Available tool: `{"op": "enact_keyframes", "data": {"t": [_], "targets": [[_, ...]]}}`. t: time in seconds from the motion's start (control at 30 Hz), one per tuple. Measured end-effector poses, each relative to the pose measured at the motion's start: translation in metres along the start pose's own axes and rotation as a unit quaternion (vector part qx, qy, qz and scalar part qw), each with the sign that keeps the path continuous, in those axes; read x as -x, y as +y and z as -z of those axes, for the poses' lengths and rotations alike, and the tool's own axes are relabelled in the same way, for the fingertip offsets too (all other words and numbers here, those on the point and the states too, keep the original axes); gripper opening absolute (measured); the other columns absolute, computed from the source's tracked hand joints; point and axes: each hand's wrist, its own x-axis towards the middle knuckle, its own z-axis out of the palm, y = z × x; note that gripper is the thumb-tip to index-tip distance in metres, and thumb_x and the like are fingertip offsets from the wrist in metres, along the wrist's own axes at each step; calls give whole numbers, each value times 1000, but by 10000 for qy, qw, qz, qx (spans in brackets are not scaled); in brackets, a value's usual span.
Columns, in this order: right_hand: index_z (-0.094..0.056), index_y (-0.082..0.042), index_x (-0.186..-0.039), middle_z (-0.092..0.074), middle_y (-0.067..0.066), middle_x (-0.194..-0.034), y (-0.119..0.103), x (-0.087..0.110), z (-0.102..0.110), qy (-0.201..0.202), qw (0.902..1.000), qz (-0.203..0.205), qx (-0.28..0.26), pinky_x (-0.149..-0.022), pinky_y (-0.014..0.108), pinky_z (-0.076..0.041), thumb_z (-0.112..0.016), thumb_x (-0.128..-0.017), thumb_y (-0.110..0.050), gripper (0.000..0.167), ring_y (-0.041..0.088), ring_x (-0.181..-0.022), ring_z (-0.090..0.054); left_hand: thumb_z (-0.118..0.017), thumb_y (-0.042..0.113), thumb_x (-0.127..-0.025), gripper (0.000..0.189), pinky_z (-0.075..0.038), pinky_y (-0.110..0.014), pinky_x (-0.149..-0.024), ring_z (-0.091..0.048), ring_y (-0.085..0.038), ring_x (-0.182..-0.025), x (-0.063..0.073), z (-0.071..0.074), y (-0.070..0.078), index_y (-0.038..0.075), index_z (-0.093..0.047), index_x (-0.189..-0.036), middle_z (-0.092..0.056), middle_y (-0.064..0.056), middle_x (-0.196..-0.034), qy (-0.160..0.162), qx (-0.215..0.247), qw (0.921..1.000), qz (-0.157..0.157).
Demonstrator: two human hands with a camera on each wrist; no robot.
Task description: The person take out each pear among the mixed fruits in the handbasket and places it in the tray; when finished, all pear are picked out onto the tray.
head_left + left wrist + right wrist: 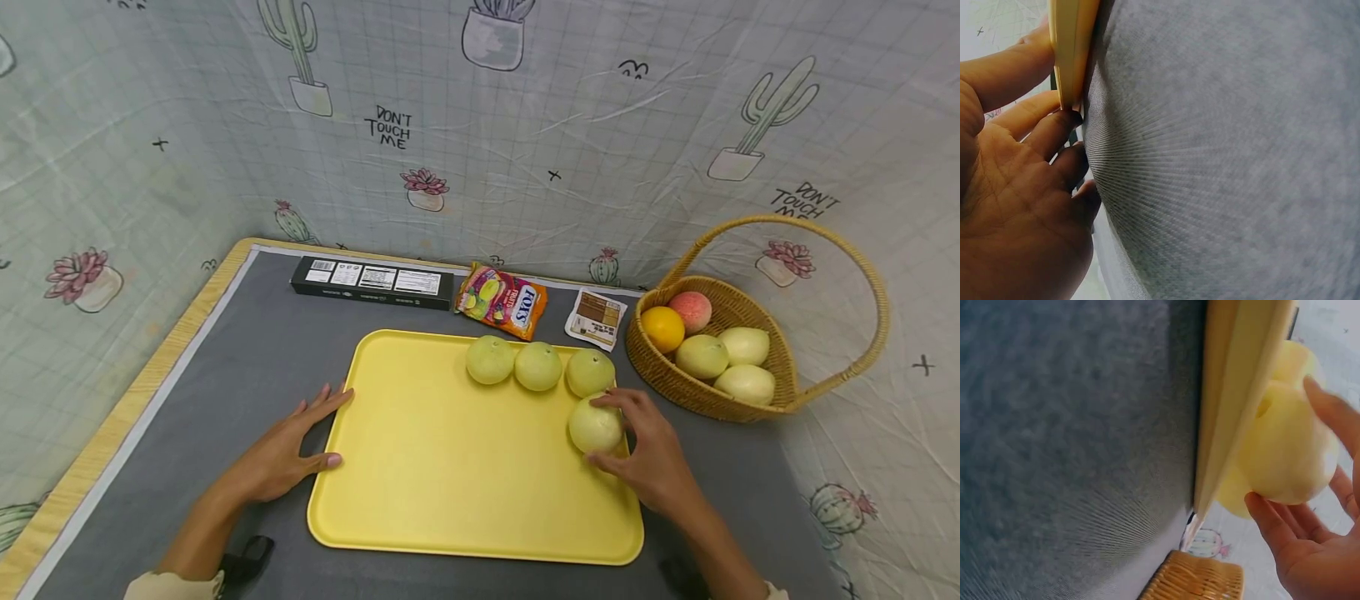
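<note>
A yellow tray [450, 467] lies flat on the dark grey table. Three yellow-green round fruits [490, 360] sit in a row along its far edge, toward the right. Below the rightmost one, a paler round fruit [596, 425] stands near the tray's right rim. My right hand [651, 454] holds this paler fruit between thumb and fingers, and the right wrist view shows the grip on the smooth pale fruit [1291, 447]. At the tray's left rim, my left hand [273, 454] rests with fingers spread, touching the edge with thumb and fingertips.
A wicker basket [705, 407] with a tall handle stands at the right, holding an orange, a peach and several pale fruits. Behind the tray lie a long black box [371, 283], an orange candy bag [501, 302] and a small white-brown packet [596, 318]. Patterned cloth hangs behind.
</note>
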Motion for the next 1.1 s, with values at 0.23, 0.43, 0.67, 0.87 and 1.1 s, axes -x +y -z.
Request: {"op": "enact_keyframes", "data": {"t": [0.23, 0.43, 0.67, 0.87, 1.1], "targets": [[-69, -19, -133, -65, 2, -134, 1, 2, 10, -125, 9994, 14, -313, -88, 31, -66, -98, -75, -13, 65, 13, -123, -64, -85, 28, -88, 95, -13, -79, -124, -12, -54, -162, -1, 1, 2, 23, -34, -169, -20, -20, -177, -7, 25, 10000, 41], [-60, -14, -147, -63, 5, -131, 0, 3, 18, -501, 9978, 9, -445, -94, 42, -65, -101, -68, -8, 89, 24, -120, -68, -85, 27, -88, 96, -13, -79, -124, -12, -54, -162, -1, 1, 4, 23, -34, -169, -21, -20, -177, -15, 1, 10000, 43], [-64, -20, -144, -60, -1, -124, 5, 6, 10, -410, 9982, 146, 409, -78, 37, -58, -105, -64, -19, 89, 9, -97, -57, -85, 26, -88, 95, -13, -79, -125, -13, -53, -162, -1, 1, 4, 22, -35, -168, -22, -19, -177, -28, -29, 10000, 17], [-65, -20, -144, -60, 0, -125, 6, 6, 10, -408, 9985, 225, 271, -79, 41, -59, -106, -61, -20, 92, 9, -97, -59, -85, 29, -88, 95, -14, -79, -124, -13, -54, -162, 0, 0, 4, 23, -35, -168, -22, -19, -177, -43, -53, 10000, 44], [-62, -19, -148, -65, 5, -130, 4, -3, 25, -27, 9995, 327, 28, -97, 19, -56, -106, -59, -25, 99, 18, -111, -66, -85, 30, -88, 95, -14, -79, -124, -13, -53, -162, 0, 0, 2, 23, -34, -169, -20, -19, -177, -21, -20, 10000, -1]]}}
